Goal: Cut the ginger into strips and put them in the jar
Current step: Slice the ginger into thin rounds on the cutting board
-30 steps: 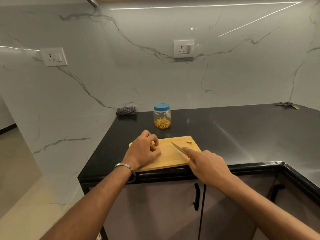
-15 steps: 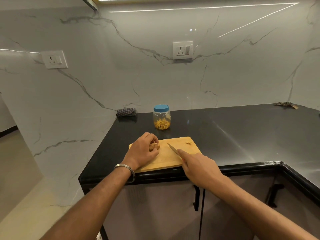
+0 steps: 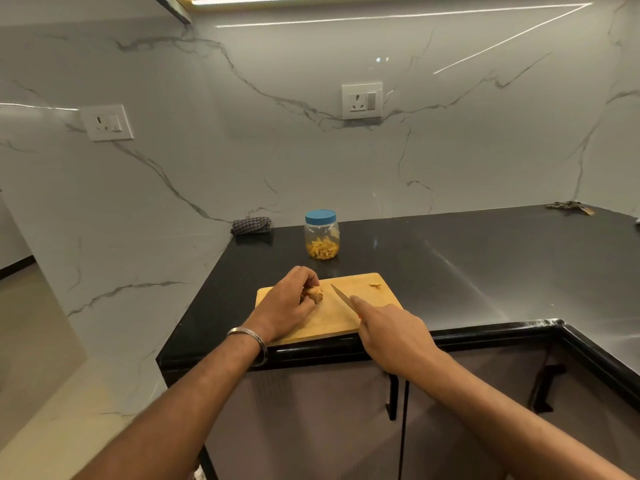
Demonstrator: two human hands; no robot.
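A wooden cutting board (image 3: 349, 317) is lying at the front of the black countertop (image 3: 485, 265), its near edge sitting almost flush with the counter's rounded front lip. The left hand (image 3: 285, 304) is resting on the left part of the board with its fingers curled round a ginger piece (image 3: 314, 294), pinning it against the wood; a metal bangle (image 3: 250, 342) is circling that wrist. The right hand (image 3: 389, 329) is gripping a knife (image 3: 341, 296) by an orange handle that is mostly hidden, the index finger lying straight along the back of the blade. The blade is pointing away and to the left, its tip standing just right of the ginger and apart from it. A small ginger scrap (image 3: 375, 285) is lying near the board's far right corner.

Behind the board, with a strip of bare counter between them, a clear jar (image 3: 322, 242) with a blue lid (image 3: 320, 216) on is standing upright, holding yellow ginger strips (image 3: 322, 249) in its lower part. A checked cloth (image 3: 251, 225) is sitting bunched in the back left corner against the marble wall (image 3: 207, 161). To the right of the board the counter is running wide and bare toward the far right corner, where some dark scraps (image 3: 569, 206) are lying. The counter's left edge is dropping away just left of the board.
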